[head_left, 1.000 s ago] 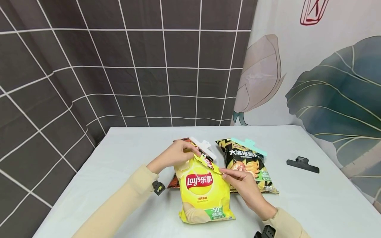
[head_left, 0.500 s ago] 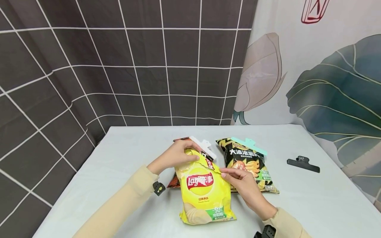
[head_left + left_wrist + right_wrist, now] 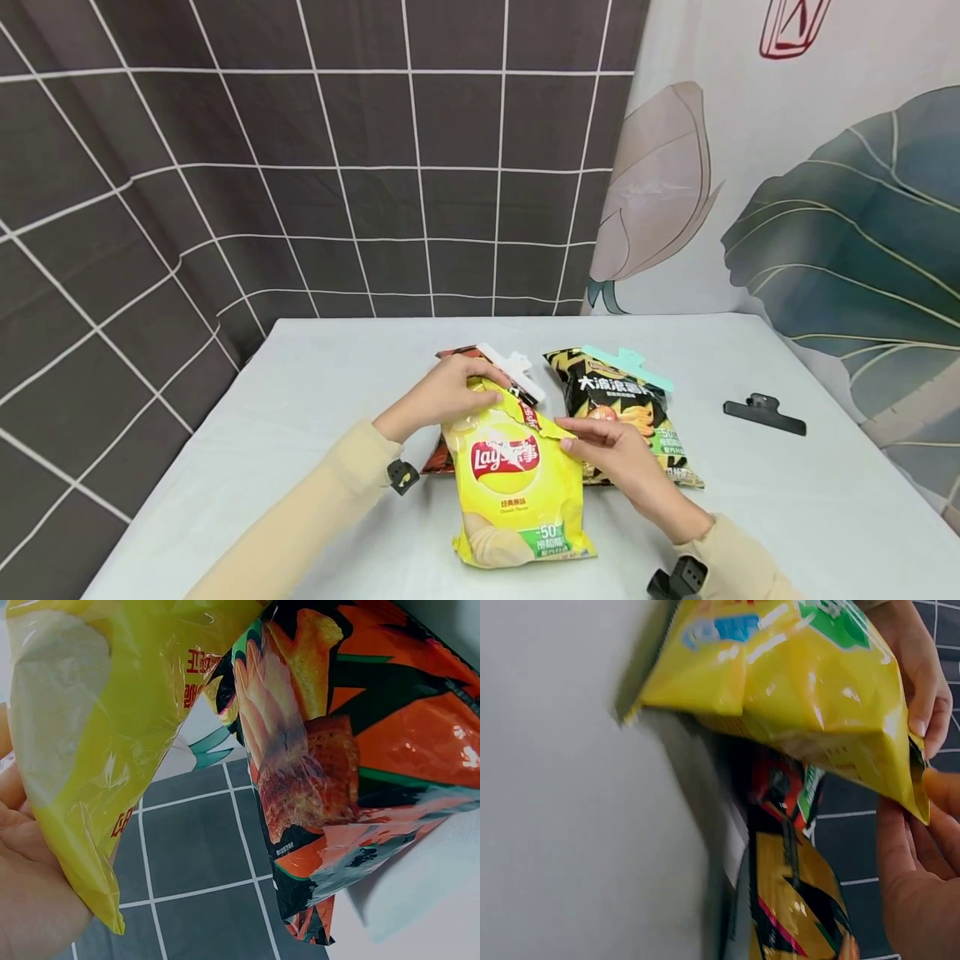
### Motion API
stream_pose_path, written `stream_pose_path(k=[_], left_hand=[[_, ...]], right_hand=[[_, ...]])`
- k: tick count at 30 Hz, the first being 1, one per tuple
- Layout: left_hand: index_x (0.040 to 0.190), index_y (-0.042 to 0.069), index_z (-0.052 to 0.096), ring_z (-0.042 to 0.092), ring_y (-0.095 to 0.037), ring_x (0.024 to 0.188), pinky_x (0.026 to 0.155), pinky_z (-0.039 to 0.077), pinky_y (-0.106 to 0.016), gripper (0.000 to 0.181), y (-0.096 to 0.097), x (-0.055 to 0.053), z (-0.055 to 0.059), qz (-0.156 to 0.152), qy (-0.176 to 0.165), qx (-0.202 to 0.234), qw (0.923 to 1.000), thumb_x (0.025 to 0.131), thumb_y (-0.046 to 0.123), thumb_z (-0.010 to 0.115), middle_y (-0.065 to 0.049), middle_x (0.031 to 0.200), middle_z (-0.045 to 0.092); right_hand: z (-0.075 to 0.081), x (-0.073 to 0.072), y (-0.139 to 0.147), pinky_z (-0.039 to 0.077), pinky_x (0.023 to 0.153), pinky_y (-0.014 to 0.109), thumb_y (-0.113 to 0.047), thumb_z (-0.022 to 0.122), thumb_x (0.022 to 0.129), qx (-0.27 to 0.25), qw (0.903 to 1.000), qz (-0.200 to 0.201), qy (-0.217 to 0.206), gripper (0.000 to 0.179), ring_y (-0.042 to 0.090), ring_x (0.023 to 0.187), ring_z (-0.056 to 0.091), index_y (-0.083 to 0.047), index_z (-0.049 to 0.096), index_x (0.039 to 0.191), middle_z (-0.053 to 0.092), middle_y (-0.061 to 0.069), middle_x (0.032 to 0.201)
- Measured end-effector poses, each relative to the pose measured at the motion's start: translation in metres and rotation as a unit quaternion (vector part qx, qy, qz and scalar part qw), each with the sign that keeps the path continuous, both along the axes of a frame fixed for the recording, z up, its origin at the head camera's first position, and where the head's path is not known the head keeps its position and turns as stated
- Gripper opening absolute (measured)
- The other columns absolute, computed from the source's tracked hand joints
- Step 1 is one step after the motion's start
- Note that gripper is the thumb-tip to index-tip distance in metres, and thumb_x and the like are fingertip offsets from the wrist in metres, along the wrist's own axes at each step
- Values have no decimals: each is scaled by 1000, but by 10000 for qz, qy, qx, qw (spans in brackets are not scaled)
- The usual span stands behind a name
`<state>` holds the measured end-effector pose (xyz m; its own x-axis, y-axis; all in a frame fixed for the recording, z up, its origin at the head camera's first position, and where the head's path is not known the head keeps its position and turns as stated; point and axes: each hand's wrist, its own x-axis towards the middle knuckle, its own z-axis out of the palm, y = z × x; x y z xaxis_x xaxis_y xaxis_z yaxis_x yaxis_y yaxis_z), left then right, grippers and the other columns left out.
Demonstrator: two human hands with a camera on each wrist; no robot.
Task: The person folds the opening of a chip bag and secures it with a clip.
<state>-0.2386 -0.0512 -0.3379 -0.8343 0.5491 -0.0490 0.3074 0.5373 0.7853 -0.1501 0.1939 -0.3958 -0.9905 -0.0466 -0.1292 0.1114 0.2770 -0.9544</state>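
A yellow Lay's chip bag (image 3: 517, 492) stands slightly tilted at the front middle of the table, its top edge crumpled and partly folded. My left hand (image 3: 446, 396) pinches its upper left, thumb on the front and fingers behind the top edge. With thumb and forefinger, my right hand (image 3: 626, 467) pinches the upper right corner. In the right wrist view the bag's open mouth shows as a dark gap near the right hand (image 3: 922, 892). The left wrist view has the left palm (image 3: 37, 885) against the bag's back (image 3: 127, 712).
Behind the yellow bag lies an orange and black chip bag (image 3: 375, 735) with a white clip (image 3: 517, 368). To its right is a black chip bag (image 3: 611, 400) with a teal clip (image 3: 628, 367). A black clip (image 3: 763, 414) lies alone on the right of the white table (image 3: 337, 358).
My left thumb has shifted onto the front of the yellow bag just below its top edge. My right wrist has moved slightly right, its fingers staying at the corner.
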Motion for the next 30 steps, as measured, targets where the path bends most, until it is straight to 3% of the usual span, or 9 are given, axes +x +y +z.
stream_pose_path(k=[8,14,19,23,26,30], left_hand=[[108,12,72,61,-13,64,60,56,-26,20,0,4,4,49,-55,47,10000,88,13,68,-8,106,65],[108,10,72,60,-12,64,60,55,-25,21,0,5,4,-4,46,27,10000,88,13,68,-8,108,65],[108,11,72,60,-12,65,61,55,-25,20,0,4,3,0,74,18,10000,88,12,67,-8,110,65],[107,12,73,60,-12,65,61,55,-25,19,0,4,4,-8,115,26,9999,88,12,67,-9,110,65],[106,12,73,60,-12,65,60,55,-25,19,0,5,4,-20,115,25,9999,88,12,67,-9,108,65],[106,12,73,61,-12,65,61,55,-25,19,-1,5,3,-38,127,20,9999,88,12,67,-8,108,65]], right_hand=[[9,-3,19,53,87,23,-29,68,89,400,9964,393,629,45,6,103,66,-5,63,126,65,13,125],[15,-9,41,55,79,21,-23,64,93,1019,9835,501,1409,39,11,96,69,-4,62,126,67,16,120],[18,-17,66,54,77,17,-23,63,94,2008,9596,278,1953,38,20,101,68,-3,61,127,65,17,123],[18,-25,87,56,83,37,-23,61,95,2816,9355,79,2131,41,35,106,65,-1,58,129,63,21,124],[18,-30,105,49,90,56,-20,61,95,3274,9209,-5,2118,43,47,112,57,1,55,131,59,27,127],[16,-35,129,47,88,61,-18,59,96,3694,9103,-40,1866,44,54,115,50,3,52,134,52,32,132]])
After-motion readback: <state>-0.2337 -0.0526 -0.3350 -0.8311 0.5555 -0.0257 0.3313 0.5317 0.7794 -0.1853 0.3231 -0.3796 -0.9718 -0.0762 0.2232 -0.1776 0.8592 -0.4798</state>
